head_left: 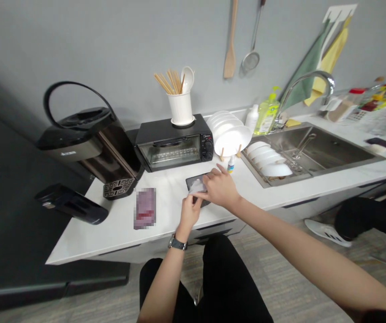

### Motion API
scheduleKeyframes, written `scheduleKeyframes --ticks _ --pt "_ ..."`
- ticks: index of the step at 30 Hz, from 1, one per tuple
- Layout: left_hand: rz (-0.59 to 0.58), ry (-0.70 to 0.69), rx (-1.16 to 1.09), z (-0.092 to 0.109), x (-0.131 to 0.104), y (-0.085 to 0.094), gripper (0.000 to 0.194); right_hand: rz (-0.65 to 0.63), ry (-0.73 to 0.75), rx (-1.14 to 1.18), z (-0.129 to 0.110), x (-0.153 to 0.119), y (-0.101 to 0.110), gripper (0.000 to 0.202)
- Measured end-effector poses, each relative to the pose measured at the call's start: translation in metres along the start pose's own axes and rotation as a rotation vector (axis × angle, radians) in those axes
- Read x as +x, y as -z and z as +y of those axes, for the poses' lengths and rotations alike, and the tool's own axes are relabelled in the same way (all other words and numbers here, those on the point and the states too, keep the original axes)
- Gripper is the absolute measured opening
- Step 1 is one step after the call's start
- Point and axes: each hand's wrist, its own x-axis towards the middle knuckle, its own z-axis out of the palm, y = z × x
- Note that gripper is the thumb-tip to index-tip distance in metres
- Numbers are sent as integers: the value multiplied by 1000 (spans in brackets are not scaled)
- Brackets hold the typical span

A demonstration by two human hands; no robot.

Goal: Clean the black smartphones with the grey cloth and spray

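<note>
A dark flat device, like a tablet or phone, lies on the white counter in front of the toaster oven. Over it is a thin whitish cloth, partly covered by my fingers. My right hand is bent over the cloth and grips it from the right. From the near side, my left hand, with a watch on its wrist, pinches the cloth's edge near my right fingers. Just beyond my right hand stands a small white bottle with a blue and yellow label. Much of the device is hidden beneath my hands.
Behind are a black toaster oven, racked white plates and a sink with bowls. Left stand a water dispenser, a dark container and a pixelated pinkish item. Another person's shoe shows at right.
</note>
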Motion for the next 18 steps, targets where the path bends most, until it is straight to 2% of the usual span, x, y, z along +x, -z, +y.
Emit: scheduleKeyframes --ticks 2,3,5,7,9,10,13,15,16,18 --pt "9 -9 -5 0 0 -1 25 -9 -102 -32 -3 -2 2 59" --pt "7 -18 -5 0 0 -1 24 -8 -102 -33 -8 -1 2 55" --pt "-1 -41 -2 1 0 -1 20 7 21 -4 -19 3 -1 36" --pt "-4 -66 5 1 0 0 14 48 221 42 -24 7 -7 19" --pt "-2 -81 12 2 0 1 12 88 308 77 -21 6 -12 18" --pt "3 -84 15 2 0 1 14 99 262 84 -16 4 -14 23" --pt "26 -78 21 3 2 0 20 64 -73 70 0 -4 -10 57" --pt "35 -74 27 3 3 0 22 12 -221 39 5 -5 -5 64" --pt "34 -74 32 3 3 0 22 -4 -227 31 5 -4 -3 64" --pt "20 -82 48 2 3 0 21 -15 -119 57 2 1 -1 57"
